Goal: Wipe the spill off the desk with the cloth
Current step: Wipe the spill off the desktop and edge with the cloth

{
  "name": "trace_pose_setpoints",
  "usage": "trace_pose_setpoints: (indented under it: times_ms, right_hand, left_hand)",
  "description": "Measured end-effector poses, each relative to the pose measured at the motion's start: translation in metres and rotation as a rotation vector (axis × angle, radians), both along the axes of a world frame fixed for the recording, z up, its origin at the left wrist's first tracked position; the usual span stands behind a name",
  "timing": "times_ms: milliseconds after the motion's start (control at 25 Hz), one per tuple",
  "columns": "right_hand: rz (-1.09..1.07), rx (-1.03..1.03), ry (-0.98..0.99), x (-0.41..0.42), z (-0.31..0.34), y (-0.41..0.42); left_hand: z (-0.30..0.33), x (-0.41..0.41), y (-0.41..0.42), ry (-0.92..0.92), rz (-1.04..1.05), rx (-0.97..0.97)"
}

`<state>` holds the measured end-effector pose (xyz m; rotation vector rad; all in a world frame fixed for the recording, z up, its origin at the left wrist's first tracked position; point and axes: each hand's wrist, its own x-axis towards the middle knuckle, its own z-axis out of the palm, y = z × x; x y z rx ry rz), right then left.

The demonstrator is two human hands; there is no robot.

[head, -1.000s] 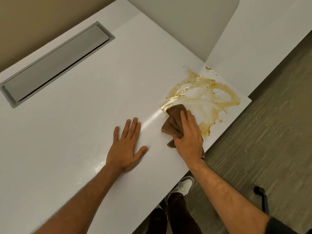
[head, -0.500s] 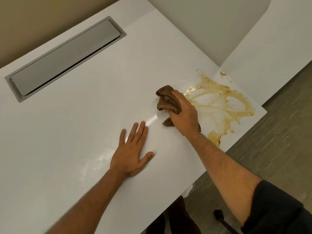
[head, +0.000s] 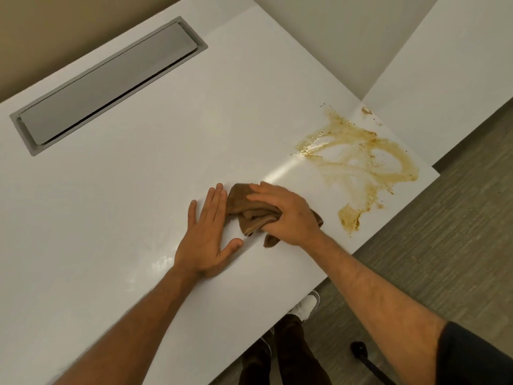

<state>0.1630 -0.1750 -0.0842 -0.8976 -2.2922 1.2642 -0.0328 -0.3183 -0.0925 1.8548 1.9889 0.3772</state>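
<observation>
The brown cloth (head: 251, 211) lies bunched on the white desk (head: 138, 176), gripped by the right hand (head: 288, 215) with fingers curled over it, well clear of the spill (head: 361, 165), whose tan smears spread near the desk's right corner. Just left of the cloth, the left hand (head: 206, 234) lies flat with fingers straight, its fingertips touching the cloth's edge. A grey cable hatch (head: 108, 84) sits at the far left of the desk.
</observation>
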Motion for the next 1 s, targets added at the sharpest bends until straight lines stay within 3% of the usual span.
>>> trace_pose_setpoints:
  times_ms: [600,720,840,920,1000]
  right_hand:
    - [-0.052,-0.115,-0.049,0.108,0.007,-0.097]
    - [-0.203,-0.330,0.042,0.117,0.025,-0.098]
    - [-0.476,-0.528,0.265,0.113,0.042,-0.081]
    - [-0.647,-0.528,0.285,0.102,0.050,-0.067]
    - [-0.633,-0.360,0.092,0.092,0.049,-0.060]
  left_hand:
    - [0.005,0.002,0.000,0.097,-0.067,-0.097]
    - [0.005,0.003,0.000,0.107,-0.065,-0.103]
    - [0.005,0.003,0.000,0.101,-0.063,-0.106]
    - [0.006,0.003,0.000,0.080,-0.058,-0.101]
    - [0.006,0.003,0.000,0.079,-0.056,-0.097]
